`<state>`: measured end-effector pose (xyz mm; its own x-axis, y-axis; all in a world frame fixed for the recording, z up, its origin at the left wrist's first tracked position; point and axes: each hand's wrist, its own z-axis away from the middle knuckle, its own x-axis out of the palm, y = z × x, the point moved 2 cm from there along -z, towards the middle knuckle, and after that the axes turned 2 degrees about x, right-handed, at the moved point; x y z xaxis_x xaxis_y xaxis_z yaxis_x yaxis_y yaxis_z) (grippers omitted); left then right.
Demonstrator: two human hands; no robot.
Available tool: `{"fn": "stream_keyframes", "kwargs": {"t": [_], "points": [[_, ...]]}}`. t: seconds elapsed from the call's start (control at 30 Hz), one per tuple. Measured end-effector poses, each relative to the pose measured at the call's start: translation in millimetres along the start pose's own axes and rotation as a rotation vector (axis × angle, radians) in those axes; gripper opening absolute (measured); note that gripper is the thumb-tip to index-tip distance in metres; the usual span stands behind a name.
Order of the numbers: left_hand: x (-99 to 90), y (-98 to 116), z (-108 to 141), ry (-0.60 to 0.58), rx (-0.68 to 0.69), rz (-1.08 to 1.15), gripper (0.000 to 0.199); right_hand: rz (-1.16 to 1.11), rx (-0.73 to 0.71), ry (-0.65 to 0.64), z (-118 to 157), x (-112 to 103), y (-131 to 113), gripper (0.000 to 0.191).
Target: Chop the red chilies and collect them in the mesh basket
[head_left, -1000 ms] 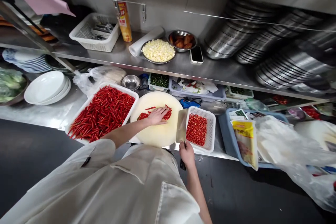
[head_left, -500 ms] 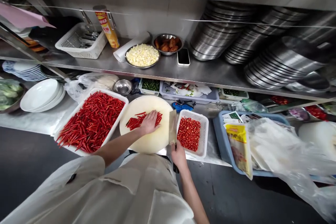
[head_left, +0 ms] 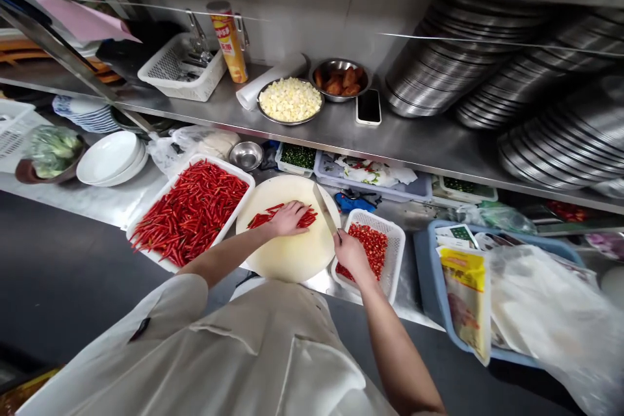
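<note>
My left hand (head_left: 289, 218) presses down on a small row of red chilies (head_left: 264, 215), its fingers gathered over them. They lie on a round, pale cutting board (head_left: 283, 259). My right hand (head_left: 351, 252) is wrapped round the handle of a cleaver (head_left: 324, 208). The blade stands edge-down over the board's right side, just right of the chilies, and I cannot tell if it touches the board. Left of the board, a white tray (head_left: 244, 198) holds a heap of whole red chilies (head_left: 195, 208). Chopped chilies (head_left: 373, 244) fill part of a white perforated basket (head_left: 396, 257), partly behind my right hand.
A steel shelf (head_left: 336, 136) runs above the far side of the counter. On it are a bowl of pale diced food (head_left: 291, 101), a phone (head_left: 368, 107) and stacked steel bowls (head_left: 453, 58). A blue bin (head_left: 429, 273) with bags stands right; white bowls (head_left: 108, 155) stand left.
My right hand has brought the cleaver left, from the board's right edge to over the board beside the chilies. My left hand's fingers have drawn in. The whole view has shifted.
</note>
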<state>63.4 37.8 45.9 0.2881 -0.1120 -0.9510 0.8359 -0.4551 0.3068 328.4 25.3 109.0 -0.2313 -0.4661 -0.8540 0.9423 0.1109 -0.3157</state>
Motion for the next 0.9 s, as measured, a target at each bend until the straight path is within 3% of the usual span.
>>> {"fn": "stream_keyframes", "kwargs": {"t": [0.13, 0.2, 0.5, 0.9], "points": [[0.2, -7, -11, -0.005, 0.306, 0.087, 0.033, 0.084, -0.02, -0.015, -26, -8, -36, 0.042], [1.3, -12, -16, 0.003, 0.382, 0.104, 0.022, 0.114, 0.011, -0.045, -39, -7, -51, 0.041], [2.2, -25, -23, 0.05, 0.452, 0.231, 0.013, 0.153, 0.082, -0.061, -67, -5, -75, 0.044], [13.9, -31, -24, 0.09, 0.428, 0.242, 0.021, 0.193, 0.117, -0.043, -64, 5, -86, 0.044]]}}
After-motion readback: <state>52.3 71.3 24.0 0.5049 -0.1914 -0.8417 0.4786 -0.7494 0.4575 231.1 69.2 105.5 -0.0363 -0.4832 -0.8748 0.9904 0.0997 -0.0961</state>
